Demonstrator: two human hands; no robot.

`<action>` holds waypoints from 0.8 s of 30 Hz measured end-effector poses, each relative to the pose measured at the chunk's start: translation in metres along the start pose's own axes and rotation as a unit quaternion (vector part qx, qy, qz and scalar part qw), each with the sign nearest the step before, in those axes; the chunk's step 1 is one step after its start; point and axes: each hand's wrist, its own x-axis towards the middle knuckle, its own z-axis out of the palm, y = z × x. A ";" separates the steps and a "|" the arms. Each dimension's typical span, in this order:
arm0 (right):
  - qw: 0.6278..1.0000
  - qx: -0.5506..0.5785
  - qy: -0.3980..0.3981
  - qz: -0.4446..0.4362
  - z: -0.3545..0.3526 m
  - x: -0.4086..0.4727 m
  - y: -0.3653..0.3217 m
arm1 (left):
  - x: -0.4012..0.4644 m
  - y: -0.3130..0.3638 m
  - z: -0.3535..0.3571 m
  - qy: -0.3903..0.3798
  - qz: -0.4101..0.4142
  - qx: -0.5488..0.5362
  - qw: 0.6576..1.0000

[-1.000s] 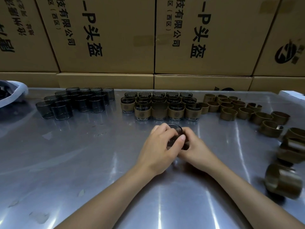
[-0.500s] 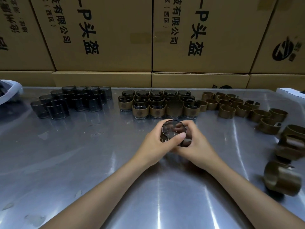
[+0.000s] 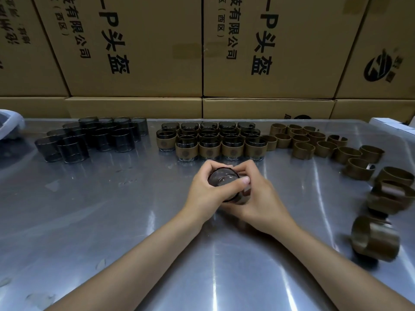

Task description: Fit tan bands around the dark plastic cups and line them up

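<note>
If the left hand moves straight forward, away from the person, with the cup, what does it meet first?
Probably the front row of banded cups just beyond the left hand and its held cup. The gap looks small, though depth is hard to judge.

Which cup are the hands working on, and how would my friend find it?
Start at the shiny metal table and find the block of banded cups lined up in the middle. Just in front of them, the left hand and right hand hold one dark cup together. It is the only cup off the table, tipped so its open mouth shows.
</note>
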 end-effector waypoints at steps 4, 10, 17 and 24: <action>0.999 -0.031 -0.014 -0.008 0.000 -0.001 -0.002 | 0.000 0.002 -0.001 0.048 -0.043 -0.040 0.997; 0.998 0.053 0.001 0.033 -0.003 0.001 0.000 | 0.007 0.010 -0.008 0.012 -0.124 -0.126 0.984; 0.986 0.150 0.016 0.077 -0.005 0.006 0.009 | 0.010 0.008 -0.018 -0.086 -0.145 -0.247 0.954; 0.971 0.219 0.027 0.091 -0.006 0.008 0.015 | 0.005 0.005 -0.015 -0.112 -0.065 -0.141 0.981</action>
